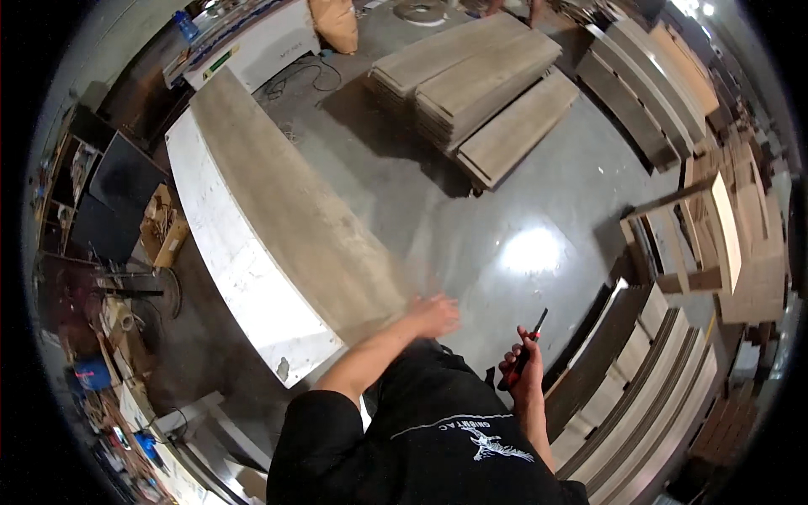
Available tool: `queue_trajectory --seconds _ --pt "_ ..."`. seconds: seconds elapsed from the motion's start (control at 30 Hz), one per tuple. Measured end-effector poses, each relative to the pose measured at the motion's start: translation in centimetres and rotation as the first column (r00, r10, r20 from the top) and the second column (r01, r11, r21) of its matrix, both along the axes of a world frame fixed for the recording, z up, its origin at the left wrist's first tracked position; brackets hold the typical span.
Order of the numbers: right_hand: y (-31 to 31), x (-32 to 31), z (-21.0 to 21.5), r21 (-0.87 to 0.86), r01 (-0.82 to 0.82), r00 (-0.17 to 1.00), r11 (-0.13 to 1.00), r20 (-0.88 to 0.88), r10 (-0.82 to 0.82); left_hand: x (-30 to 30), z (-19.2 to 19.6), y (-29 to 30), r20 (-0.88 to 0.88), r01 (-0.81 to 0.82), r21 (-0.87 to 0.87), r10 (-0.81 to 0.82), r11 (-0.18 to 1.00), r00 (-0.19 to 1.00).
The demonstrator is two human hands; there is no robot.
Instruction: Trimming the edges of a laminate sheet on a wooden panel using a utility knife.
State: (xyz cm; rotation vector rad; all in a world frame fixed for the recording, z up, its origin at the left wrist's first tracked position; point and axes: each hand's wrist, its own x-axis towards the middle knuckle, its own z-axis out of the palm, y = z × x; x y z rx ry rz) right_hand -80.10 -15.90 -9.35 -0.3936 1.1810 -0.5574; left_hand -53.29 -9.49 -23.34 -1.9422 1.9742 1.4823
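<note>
A long grey-brown wooden board point(295, 210) lies on a white table point(227, 252) that runs from the upper left toward me. My left hand point(435, 316) reaches out to the board's near end, fingers apart, at its corner; it is blurred. My right hand point(523, 370) is held low by my waist and grips a slim tool with a red and black handle point(525, 349), its dark tip pointing up.
Stacks of similar boards point(480, 84) lie on the grey concrete floor ahead. More boards lean in piles at the right point(640, 379) and upper right point(648, 76). A white machine point(252, 38) stands at the back left. Cluttered shelves and tools point(109, 252) fill the left side.
</note>
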Motion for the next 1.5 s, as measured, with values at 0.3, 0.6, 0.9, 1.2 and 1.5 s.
queue_trajectory --seconds 0.3,0.6,0.9,1.2,1.5 --pt "-13.4 12.9 0.7 -0.094 -0.194 0.979 0.977 -0.078 0.187 13.7 2.7 -3.8 0.230 -0.800 -0.525 0.953 0.290 0.195" --pt "-24.0 28.0 -5.3 -0.072 -0.867 0.496 0.492 -0.060 0.866 22.3 2.3 -6.0 0.448 -0.885 -0.464 0.854 -0.031 -0.265" --pt "-37.6 44.0 -3.5 -0.266 -0.964 0.074 0.025 -0.177 0.981 23.4 1.2 -7.3 0.594 -0.854 -0.514 0.685 -0.080 -0.422" --pt "-37.1 58.0 -0.7 -0.584 -0.798 0.039 -0.150 -0.299 0.953 13.4 16.2 -3.7 0.095 -0.776 -0.511 0.873 -0.369 -0.478" --pt "-22.9 65.6 6.4 -0.745 -0.352 -0.308 -0.566 -0.479 0.822 7.0 25.8 5.0 0.158 -0.411 -0.580 0.398 -0.703 -0.904"
